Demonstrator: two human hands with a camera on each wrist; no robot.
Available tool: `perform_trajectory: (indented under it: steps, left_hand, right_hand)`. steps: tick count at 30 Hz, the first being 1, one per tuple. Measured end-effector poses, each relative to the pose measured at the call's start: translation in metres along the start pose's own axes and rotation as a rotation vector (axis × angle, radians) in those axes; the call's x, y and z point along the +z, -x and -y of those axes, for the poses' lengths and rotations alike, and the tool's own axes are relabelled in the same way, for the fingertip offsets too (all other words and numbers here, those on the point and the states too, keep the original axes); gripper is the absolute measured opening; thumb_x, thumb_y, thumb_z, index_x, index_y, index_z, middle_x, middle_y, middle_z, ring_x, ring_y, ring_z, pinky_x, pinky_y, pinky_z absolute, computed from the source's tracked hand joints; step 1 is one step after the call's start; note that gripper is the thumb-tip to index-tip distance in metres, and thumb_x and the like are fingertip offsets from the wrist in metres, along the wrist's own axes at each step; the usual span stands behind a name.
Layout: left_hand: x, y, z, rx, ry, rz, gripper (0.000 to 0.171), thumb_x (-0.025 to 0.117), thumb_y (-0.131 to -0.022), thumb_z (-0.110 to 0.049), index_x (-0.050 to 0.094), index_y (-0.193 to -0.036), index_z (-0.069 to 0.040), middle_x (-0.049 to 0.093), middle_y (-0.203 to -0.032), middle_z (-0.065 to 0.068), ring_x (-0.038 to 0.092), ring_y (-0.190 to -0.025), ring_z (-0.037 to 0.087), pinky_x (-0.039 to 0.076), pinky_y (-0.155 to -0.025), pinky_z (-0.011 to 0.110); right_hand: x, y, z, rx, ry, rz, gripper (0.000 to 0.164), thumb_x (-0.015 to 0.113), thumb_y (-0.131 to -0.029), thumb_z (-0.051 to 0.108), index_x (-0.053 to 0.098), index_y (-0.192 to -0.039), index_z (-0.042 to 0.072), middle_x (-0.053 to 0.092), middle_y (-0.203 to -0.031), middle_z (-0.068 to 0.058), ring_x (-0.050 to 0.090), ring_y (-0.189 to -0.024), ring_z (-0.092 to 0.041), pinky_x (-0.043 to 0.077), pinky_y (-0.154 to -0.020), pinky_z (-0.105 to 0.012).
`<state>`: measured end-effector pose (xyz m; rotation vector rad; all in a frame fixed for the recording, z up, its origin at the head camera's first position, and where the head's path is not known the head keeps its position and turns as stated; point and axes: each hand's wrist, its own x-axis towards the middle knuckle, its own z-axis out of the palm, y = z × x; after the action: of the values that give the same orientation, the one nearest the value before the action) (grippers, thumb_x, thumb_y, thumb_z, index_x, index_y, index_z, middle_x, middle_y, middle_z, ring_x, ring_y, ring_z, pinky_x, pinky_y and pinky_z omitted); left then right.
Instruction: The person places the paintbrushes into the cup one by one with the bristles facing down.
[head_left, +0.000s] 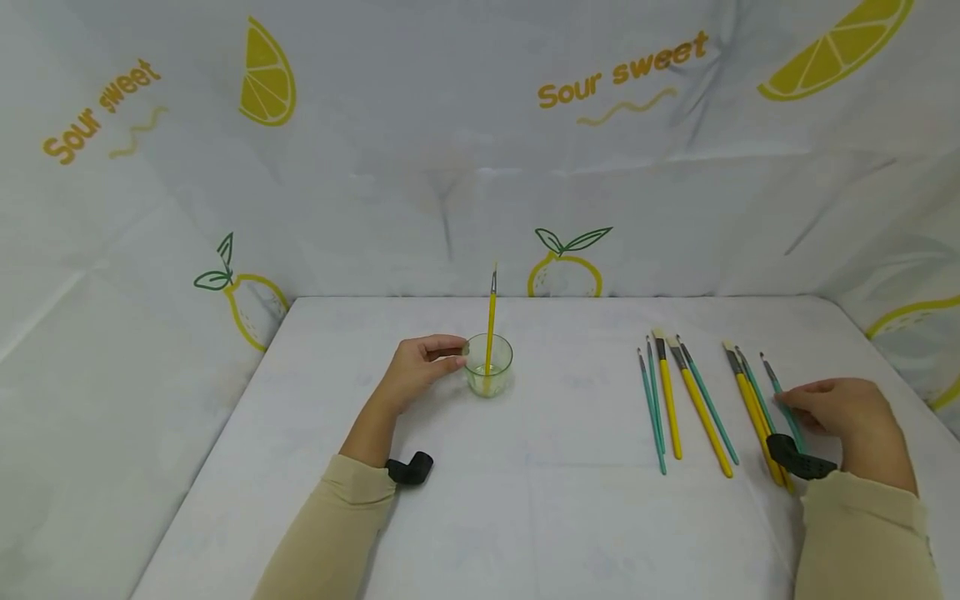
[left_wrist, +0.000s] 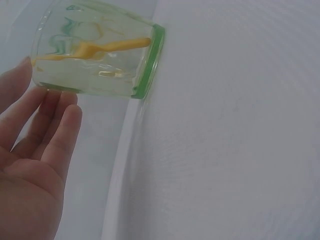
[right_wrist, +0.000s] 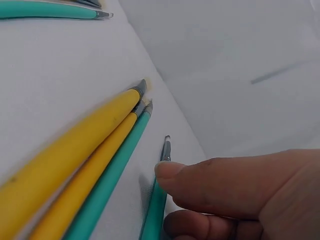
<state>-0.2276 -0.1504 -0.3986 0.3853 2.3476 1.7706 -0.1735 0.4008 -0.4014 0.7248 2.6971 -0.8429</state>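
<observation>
Teal brush (head_left: 794, 427), towards the 3 o'clock side of the table (head_left: 555, 533), tip towards 11; the right hand (head_left: 851, 404) pinches it between thumb and fingers. At its 9 o'clock lie three brushes (head_left: 748, 400), then five more brushes (head_left: 668, 400), then a cup (head_left: 501, 387) with a yellow brush (head_left: 491, 321) standing in it. The left hand (head_left: 412, 367), fingers relaxed and parted, touches the cup's 9 o'clock side.
</observation>
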Motion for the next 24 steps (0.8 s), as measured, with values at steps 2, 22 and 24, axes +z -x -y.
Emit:
perform_trajectory:
  steps: [2,22,24]
  left_hand:
    - [0.0,-0.0001,-0.0007,-0.001,-0.002,0.002,0.036,0.071,-0.085,-0.018,0.065,-0.117,-0.003,0.066,-0.118,0.009,0.057,-0.116,0.02,0.045,-0.099,0.034]
    - [0.0006,0.0002,0.0004,0.007,0.026,-0.001,0.034,0.071,-0.084,-0.016,0.066,-0.115,-0.003,0.066,-0.116,0.01,0.058,-0.114,0.02,0.046,-0.097,0.034]
    - [0.0005,0.0004,0.0004,0.003,0.022,-0.002,0.034,0.071,-0.084,-0.016,0.066,-0.115,-0.003,0.066,-0.116,0.009,0.058,-0.114,0.02,0.046,-0.097,0.033]
  right_hand:
    - [0.0008,-0.0013,-0.0009,-0.005,0.013,0.0,0.058,0.066,-0.082,0.045,0.065,-0.106,-0.008,0.065,-0.067,0.004,0.057,-0.065,-0.012,0.045,-0.071,-0.044]
    - [0.0089,0.0011,0.0061,0.003,0.037,-0.012,0.047,0.065,-0.083,0.035,0.066,-0.102,-0.008,0.061,-0.098,-0.026,0.053,-0.09,-0.036,0.044,-0.068,-0.042]
    - [0.0083,0.0006,0.0067,0.007,0.033,-0.01,0.046,0.065,-0.082,0.035,0.067,-0.101,-0.008,0.061,-0.098,-0.026,0.053,-0.09,-0.036,0.044,-0.068,-0.041]
